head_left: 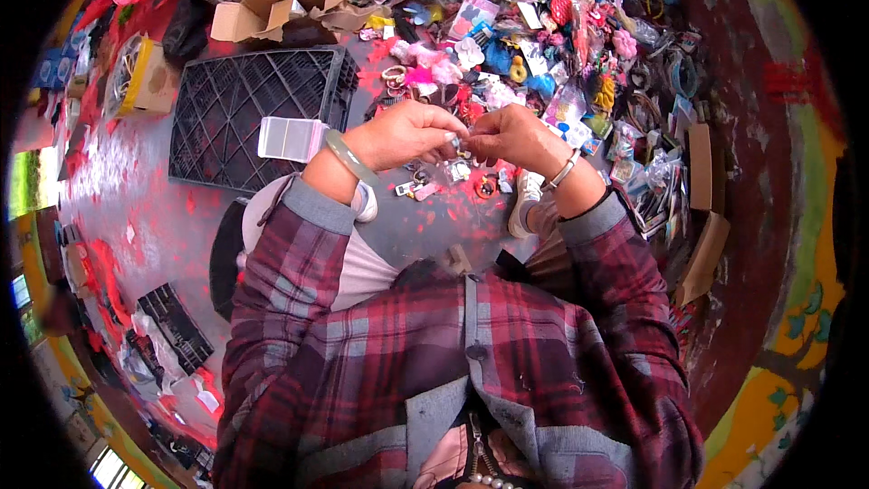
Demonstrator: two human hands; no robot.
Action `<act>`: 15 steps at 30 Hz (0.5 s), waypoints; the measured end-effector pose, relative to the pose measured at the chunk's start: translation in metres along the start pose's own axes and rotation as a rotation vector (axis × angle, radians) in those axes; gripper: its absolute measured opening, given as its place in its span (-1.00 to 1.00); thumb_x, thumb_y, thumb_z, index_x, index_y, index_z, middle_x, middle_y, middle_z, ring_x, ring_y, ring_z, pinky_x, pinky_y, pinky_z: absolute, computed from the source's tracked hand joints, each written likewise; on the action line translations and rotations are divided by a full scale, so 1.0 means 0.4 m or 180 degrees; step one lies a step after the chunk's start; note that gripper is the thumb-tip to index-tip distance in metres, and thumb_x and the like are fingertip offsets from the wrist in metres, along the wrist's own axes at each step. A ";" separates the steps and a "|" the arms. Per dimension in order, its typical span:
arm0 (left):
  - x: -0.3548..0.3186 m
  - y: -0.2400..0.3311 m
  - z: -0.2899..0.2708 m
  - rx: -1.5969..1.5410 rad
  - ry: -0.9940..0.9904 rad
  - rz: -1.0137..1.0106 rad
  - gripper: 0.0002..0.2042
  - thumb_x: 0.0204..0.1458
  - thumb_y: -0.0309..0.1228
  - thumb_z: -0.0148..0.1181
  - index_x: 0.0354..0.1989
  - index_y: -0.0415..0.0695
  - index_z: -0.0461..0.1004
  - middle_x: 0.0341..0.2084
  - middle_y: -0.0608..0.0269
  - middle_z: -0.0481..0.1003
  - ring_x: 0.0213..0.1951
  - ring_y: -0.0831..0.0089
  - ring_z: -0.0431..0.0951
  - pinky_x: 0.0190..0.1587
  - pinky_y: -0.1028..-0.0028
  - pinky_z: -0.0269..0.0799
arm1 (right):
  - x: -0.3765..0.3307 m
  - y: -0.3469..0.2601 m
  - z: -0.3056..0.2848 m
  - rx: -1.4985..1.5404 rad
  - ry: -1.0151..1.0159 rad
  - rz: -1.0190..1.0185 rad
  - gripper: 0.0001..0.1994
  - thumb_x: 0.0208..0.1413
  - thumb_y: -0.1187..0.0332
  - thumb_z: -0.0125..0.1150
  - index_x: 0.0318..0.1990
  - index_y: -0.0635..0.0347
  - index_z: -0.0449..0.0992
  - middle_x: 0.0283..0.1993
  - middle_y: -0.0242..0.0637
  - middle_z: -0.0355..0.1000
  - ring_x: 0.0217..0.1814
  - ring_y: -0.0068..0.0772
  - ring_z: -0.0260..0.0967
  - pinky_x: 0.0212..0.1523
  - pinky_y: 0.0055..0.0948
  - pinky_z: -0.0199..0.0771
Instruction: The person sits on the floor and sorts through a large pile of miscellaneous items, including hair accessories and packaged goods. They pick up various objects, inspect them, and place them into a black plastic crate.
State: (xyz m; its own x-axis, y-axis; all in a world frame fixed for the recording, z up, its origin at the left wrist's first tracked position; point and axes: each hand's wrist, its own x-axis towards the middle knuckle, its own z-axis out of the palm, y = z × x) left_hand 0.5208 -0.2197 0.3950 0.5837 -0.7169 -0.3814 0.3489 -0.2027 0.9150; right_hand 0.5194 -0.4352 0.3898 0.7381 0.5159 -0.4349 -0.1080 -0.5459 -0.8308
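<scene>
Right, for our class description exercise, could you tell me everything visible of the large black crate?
The large black crate is rectangular and looks like plastic, with crossing diagonal ribs over its upper face and openwork along its right side. It lies flat on the grey floor, to the person's front left, apparently bottom up. A clear, pale-edged packet rests on its near right part, hiding some ribs.

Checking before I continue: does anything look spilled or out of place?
Small, colourful loose trinkets lie on the grey floor between the white shoes, spreading out from the big multicoloured accessory heap, so they look spilled.
</scene>
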 end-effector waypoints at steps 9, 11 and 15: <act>0.003 -0.016 -0.001 0.0065 -0.0040 0.0090 -0.75 0.12 -0.31 -0.09 -0.11 -0.15 0.38 -0.34 0.28 0.49 -0.37 0.59 0.49 -0.36 0.60 0.42 | 0.000 -0.010 0.005 0.0234 0.0019 0.0081 -0.75 -0.07 0.24 0.21 -0.43 0.30 0.55 -0.58 -0.31 0.45 -0.55 -0.59 0.36 -0.50 -0.56 0.36; 0.004 -0.013 0.003 0.0060 0.0051 0.0055 -0.75 0.12 -0.30 -0.10 -0.12 -0.16 0.39 -0.34 0.27 0.49 -0.37 0.58 0.49 -0.37 0.60 0.42 | 0.001 -0.008 0.004 0.0229 -0.0004 0.0055 -0.76 -0.06 0.25 0.21 -0.43 0.30 0.55 -0.57 -0.33 0.45 -0.54 -0.59 0.36 -0.49 -0.57 0.36; -0.001 -0.004 -0.008 -0.0068 0.0147 0.0012 -0.74 0.13 -0.30 -0.11 -0.14 -0.18 0.39 -0.35 0.22 0.50 -0.36 0.57 0.50 -0.38 0.62 0.43 | -0.004 -0.020 -0.007 0.0502 -0.0008 -0.0053 -0.79 -0.03 0.30 0.18 -0.40 0.31 0.53 -0.55 -0.36 0.45 -0.52 -0.60 0.36 -0.46 -0.57 0.37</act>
State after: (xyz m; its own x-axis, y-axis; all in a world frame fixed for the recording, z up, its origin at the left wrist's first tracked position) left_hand 0.5224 -0.2169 0.3934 0.6181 -0.6859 -0.3839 0.3619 -0.1852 0.9136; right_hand 0.5209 -0.4337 0.3982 0.7389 0.5258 -0.4213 -0.1991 -0.4269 -0.8821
